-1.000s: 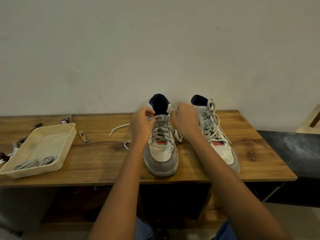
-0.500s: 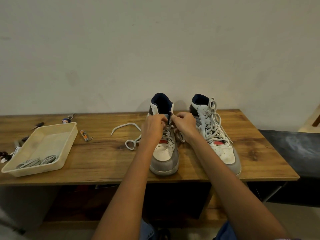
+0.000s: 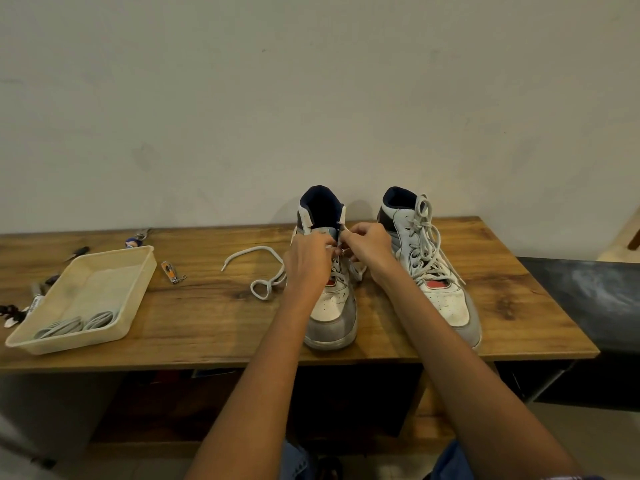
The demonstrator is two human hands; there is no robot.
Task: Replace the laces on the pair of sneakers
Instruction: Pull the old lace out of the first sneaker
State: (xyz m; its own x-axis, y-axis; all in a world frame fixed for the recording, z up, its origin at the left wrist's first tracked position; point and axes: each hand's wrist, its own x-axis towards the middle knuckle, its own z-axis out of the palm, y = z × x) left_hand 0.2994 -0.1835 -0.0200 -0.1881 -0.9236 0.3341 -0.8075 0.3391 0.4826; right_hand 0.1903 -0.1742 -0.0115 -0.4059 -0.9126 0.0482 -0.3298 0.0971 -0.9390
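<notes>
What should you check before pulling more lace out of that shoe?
1. Both hands on the lace: left hand and right hand pinch it at the left shoe's upper eyelets: ok.
2. Left shoe standing flat on the table: ok.
3. Loose lace end free of tangles: one loop, not ok.
4. New laces ready in the tray: ok.
5. Right shoe unlaced: not ok.
6. Lace snagged under the hands: cannot tell.

Dim, warm indoor light, soft shadows behind the sneakers point(image 3: 377, 258), wide-angle bowing at the edges.
</notes>
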